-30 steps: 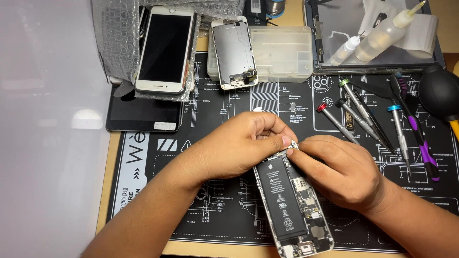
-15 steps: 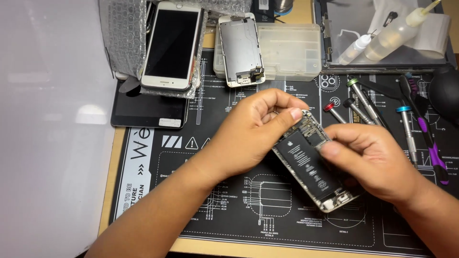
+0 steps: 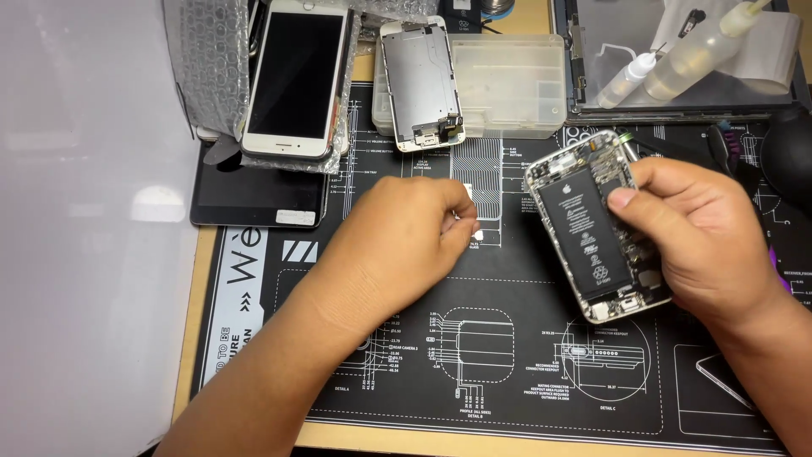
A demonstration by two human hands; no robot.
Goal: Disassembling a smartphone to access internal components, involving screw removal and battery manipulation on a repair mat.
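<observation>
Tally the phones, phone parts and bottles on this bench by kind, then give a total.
Opened phone body, held in the right hand: 1
Whole white phone on bubble wrap: 1
Detached screen panel, back up: 1
Dark flat device under the white phone: 1
Squeeze bottles: 2
Total: 6

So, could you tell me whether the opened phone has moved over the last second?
Yes. The opened phone, gripped in the right hand, has gone right and up the black repair mat, away from the left hand.
</observation>
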